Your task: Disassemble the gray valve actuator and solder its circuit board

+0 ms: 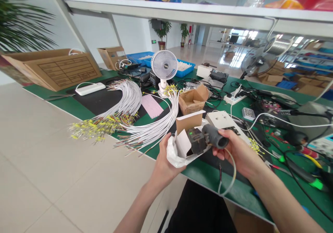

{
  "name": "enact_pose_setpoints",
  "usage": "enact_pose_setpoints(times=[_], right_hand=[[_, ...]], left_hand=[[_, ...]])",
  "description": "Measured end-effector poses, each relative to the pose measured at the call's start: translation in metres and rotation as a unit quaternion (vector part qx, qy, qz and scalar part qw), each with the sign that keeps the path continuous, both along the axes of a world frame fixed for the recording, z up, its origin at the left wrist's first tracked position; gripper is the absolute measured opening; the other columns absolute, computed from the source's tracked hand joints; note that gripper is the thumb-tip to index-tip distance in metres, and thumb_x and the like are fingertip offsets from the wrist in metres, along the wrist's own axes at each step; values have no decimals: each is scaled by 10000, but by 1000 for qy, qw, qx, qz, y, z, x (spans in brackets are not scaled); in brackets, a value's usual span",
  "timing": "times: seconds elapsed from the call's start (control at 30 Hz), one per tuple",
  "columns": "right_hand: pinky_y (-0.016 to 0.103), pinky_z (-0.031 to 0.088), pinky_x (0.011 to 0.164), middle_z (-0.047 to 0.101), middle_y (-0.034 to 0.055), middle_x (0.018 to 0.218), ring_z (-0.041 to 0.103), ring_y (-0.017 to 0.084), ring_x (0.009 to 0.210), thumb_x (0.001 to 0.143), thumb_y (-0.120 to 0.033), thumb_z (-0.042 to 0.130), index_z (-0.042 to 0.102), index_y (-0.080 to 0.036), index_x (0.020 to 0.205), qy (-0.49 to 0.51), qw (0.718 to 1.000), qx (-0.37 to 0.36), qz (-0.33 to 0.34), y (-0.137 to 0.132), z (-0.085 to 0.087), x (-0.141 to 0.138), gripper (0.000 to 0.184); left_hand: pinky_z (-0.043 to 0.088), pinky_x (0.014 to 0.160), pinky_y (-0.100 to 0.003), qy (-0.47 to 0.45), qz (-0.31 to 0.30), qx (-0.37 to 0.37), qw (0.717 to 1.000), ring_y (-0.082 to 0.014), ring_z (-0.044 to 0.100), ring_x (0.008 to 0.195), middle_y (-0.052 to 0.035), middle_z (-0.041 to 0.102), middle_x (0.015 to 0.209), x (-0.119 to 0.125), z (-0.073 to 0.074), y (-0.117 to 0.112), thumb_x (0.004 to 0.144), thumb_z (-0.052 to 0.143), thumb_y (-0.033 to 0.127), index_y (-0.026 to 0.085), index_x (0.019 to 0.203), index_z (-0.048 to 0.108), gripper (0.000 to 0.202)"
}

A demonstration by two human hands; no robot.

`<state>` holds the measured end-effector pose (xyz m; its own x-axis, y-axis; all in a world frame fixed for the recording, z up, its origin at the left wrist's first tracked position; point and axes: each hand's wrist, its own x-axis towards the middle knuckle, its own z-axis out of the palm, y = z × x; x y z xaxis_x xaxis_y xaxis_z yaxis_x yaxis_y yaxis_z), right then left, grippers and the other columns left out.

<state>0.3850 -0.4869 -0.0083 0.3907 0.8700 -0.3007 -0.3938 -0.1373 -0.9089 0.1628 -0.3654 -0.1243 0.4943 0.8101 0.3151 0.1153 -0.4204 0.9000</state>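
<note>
My left hand (pixel 164 163) is closed around a small open white box (pixel 183 143) with crumpled white plastic wrapping (pixel 174 156) about it. Partly inside the box sits a black block-shaped device (pixel 197 141) joined to a grey pipe fitting (pixel 213 136). The fingers of my right hand (pixel 235 150) grip the grey fitting at its open end. A pale cable (pixel 235 172) loops below it, with dark and red wire ends. Both hands are above the bench's front edge. Just behind are an open cardboard box (pixel 194 100) and a white enclosure (pixel 222 119).
Bundles of white cables (pixel 131 96) with yellow-tagged ends lie to the left, some overhanging the green bench (pixel 65 105). A small white fan (pixel 164 66) stands behind. Tools and tangled wires crowd the right, including red-handled pliers (pixel 278 167). A shelf (pixel 182 11) spans above.
</note>
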Motion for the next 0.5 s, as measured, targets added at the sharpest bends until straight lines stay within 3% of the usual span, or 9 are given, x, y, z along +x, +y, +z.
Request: enact_pose_setpoints(times=[0.17,0.27,0.4,0.5], right_hand=[[210,389,338,634,15,797,586,159,487,943,-555,734,589,-222,1252,-122,991,-41,25,6,11,-8,477],[261,484,355,658,11,834,597,174,492,919,-626,754,445,-284,1451,-130,989,-39,52,2,16,-11,704],[317,615,520,664,87,1215,663,160,639,849,-435,893,382,-291,1475,-90,996,25,10,-15,15,-12,821],[282,603,562,661,112,1247,657,139,678,838,-339,904,418,-244,1437,-63,997,20,36,-35,12,-9,778]], left_hand=[[420,1201,-511,12,2,12,1000,-364,515,1414,-126,432,1576,1,2,4,627,906,233,325,1578,245,1162],[408,1212,-493,0,18,20,1000,-368,484,1440,-137,409,1591,3,3,8,655,908,271,290,1576,262,1126],[419,1201,-504,-4,30,-7,1000,-353,496,1428,-133,459,1540,7,2,11,673,924,352,273,1551,299,1080],[447,1182,-506,-5,38,-15,999,-344,512,1413,-130,473,1530,9,1,13,669,933,365,281,1540,318,1070]])
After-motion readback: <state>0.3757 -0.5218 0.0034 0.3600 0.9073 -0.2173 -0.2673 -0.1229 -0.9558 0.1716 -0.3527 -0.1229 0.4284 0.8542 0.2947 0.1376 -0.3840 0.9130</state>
